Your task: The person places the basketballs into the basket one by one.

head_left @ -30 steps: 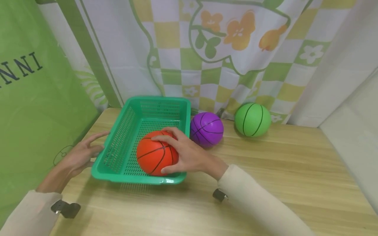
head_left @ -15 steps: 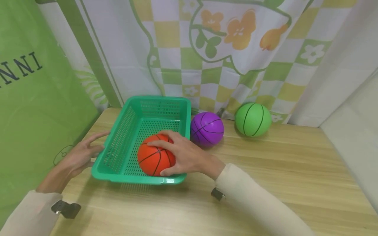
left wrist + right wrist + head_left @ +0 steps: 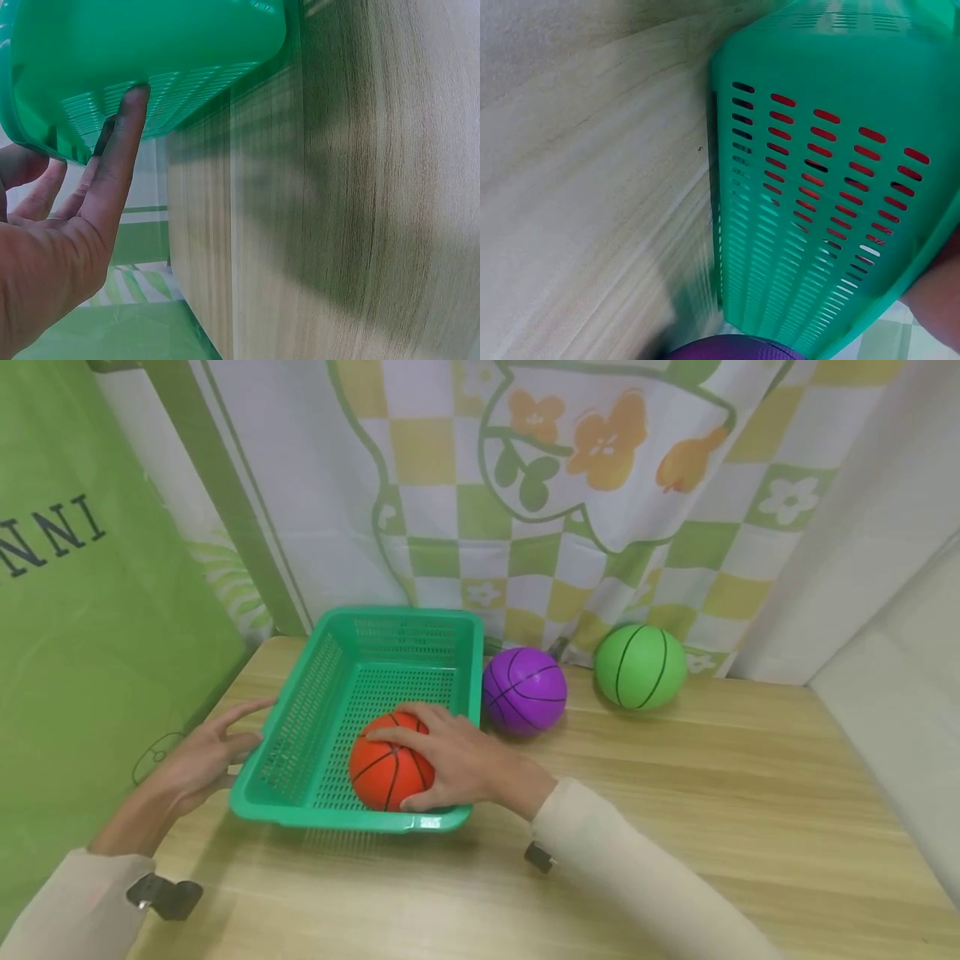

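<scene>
My right hand (image 3: 465, 764) holds an orange-red toy basketball (image 3: 382, 770) from its right side, fingers curled over the top and thumb low near the front. The ball is inside a green plastic basket (image 3: 442, 821), close to its front right corner. Red shows through the slots of the basket wall (image 3: 840, 82) in the right wrist view. At the basket's left side is my left hand (image 3: 202, 764), its fingers stretched out. In the left wrist view, the fingers (image 3: 120, 150) lie against the basket's outer wall (image 3: 172, 37); nothing else is in that hand.
A purple toy basketball (image 3: 525, 691) sits just right of the basket. Farther right, a green one (image 3: 641, 667) stands near the patterned curtain (image 3: 540, 552). The wooden tabletop (image 3: 675, 810) extends to a white wall at right; green fabric (image 3: 112, 635) hangs at left.
The orange-red ball has gone a little lower and toward the front of the basket, and the right hand has moved left and down with it. The left hand stays at the basket's side.
</scene>
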`<action>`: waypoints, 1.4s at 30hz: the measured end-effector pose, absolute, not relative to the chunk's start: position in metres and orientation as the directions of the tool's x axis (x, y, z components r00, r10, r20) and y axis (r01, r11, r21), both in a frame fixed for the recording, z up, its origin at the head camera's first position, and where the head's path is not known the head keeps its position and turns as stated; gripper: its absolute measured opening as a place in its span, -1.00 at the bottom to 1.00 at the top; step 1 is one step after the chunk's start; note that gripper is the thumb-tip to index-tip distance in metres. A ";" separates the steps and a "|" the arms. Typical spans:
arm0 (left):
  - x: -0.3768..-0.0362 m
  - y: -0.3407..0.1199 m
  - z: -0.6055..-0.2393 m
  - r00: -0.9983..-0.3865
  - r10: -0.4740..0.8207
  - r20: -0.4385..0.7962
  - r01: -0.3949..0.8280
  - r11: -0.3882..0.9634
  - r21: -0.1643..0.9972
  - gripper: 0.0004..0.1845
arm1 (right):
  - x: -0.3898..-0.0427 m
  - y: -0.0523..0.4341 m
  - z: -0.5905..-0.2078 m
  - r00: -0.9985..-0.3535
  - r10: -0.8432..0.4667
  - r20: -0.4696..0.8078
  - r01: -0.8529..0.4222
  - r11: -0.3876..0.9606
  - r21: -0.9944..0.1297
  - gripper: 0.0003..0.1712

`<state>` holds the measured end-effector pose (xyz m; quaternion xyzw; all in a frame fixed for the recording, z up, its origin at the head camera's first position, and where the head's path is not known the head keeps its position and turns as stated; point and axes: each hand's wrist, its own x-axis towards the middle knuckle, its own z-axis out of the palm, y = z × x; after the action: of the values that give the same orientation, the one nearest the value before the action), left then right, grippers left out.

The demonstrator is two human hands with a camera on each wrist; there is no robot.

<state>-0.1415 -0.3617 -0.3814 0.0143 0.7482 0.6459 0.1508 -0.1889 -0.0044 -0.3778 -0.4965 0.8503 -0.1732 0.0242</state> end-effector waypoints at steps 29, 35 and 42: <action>-0.142 -0.363 -0.383 -0.955 0.215 -0.206 -0.178 0.141 0.974 -0.29 | -0.186 0.008 -0.370 -0.502 -0.843 0.194 -0.838 0.417 -0.352 -0.23; -0.142 -0.365 -0.384 -0.952 0.231 -0.203 -0.178 0.123 0.976 -0.30 | -0.186 0.018 -0.367 -0.514 -0.825 0.235 -0.836 0.420 -0.353 -0.24; -0.142 -0.364 -0.384 -0.947 0.252 -0.197 -0.173 0.113 0.978 -0.31 | -0.188 0.031 -0.365 -0.548 -0.794 0.262 -0.814 0.435 -0.384 -0.24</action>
<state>-0.1416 -0.3645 -0.3841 0.0271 0.7285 0.6656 0.1598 -0.1879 0.0312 -0.3650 -0.4749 0.8469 -0.2383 -0.0210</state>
